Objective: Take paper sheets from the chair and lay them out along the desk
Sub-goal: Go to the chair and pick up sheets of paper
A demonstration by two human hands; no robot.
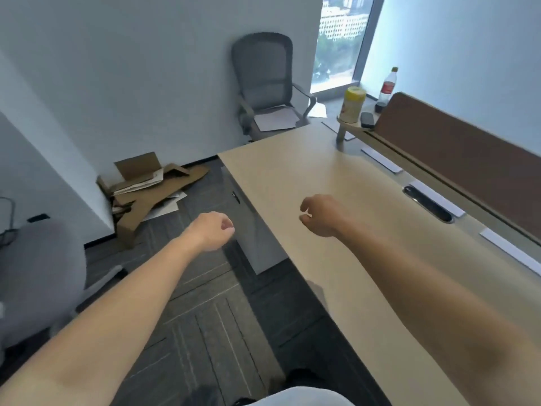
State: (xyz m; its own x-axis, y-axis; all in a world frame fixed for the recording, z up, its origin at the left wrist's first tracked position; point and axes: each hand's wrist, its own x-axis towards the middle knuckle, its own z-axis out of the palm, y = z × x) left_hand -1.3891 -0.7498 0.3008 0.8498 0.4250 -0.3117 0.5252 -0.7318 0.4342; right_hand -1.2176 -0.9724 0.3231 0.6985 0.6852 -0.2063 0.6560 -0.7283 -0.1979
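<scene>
Both arms reach out nearest us: left grip (210, 230) over the floor, right grip (319, 215) above the bench (292, 177), fingers loosely curled, nothing in either. Pale strips (382, 161) line the bench's right edge; can't tell if they're paper. Far off, the paper sheets (275, 118) lie on the chair (263, 68) seat. Barely begun, I'd say: fetching and laying out all remain.

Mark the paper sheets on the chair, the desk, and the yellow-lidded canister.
paper sheets (275, 117): head view, middle of the top sheet.
desk (307, 177): head view, bare top near its far end.
yellow-lidded canister (352, 108): head view, its side wall.
</scene>
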